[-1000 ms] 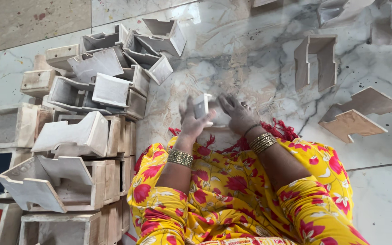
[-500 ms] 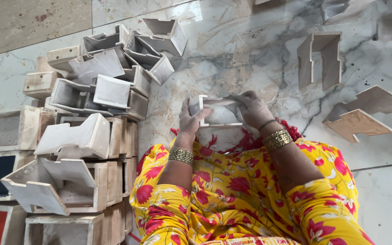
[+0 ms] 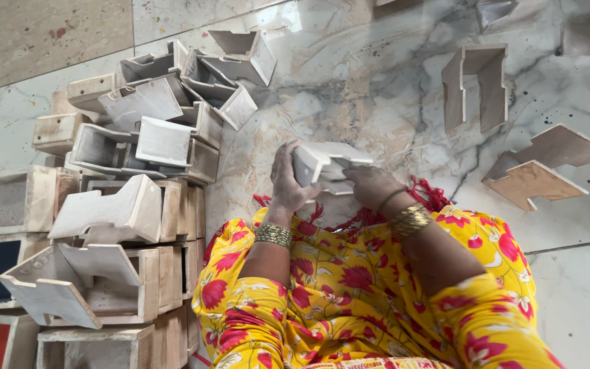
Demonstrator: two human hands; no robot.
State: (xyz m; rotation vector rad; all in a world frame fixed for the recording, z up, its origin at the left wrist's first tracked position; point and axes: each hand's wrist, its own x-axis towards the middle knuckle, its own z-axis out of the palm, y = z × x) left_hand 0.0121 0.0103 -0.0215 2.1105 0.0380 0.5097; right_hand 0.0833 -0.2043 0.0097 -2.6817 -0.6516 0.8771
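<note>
The marble floor (image 3: 377, 89) fills most of the view, pale with grey veining, its far edge cut off at the top; a large stack of whitewashed wooden box-like pieces (image 3: 124, 198) covers the left side, running out of the picture at the left and bottom, so how many there are cannot be counted; some lie tilted over others and their lower parts are hidden. The person's lap, in yellow cloth with red flowers (image 3: 356, 294), takes up the lower middle and hides the legs and whatever floor lies under them. On the right lie an open U-shaped wooden frame (image 3: 476, 85) and, nearer, flat notched boards (image 3: 541, 171), overlapped so their outlines merge; scraps at the top edge are cropped beyond telling. Just above the lap, the small white wooden piece (image 3: 326, 164) is held off the floor between both hands; the left hand (image 3: 288, 181) wraps its left end, fingers curled closed on it; the right hand (image 3: 370, 184) clasps its underside from the right, fingertips hidden behind the wood; the piece's far face cannot be seen.
</note>
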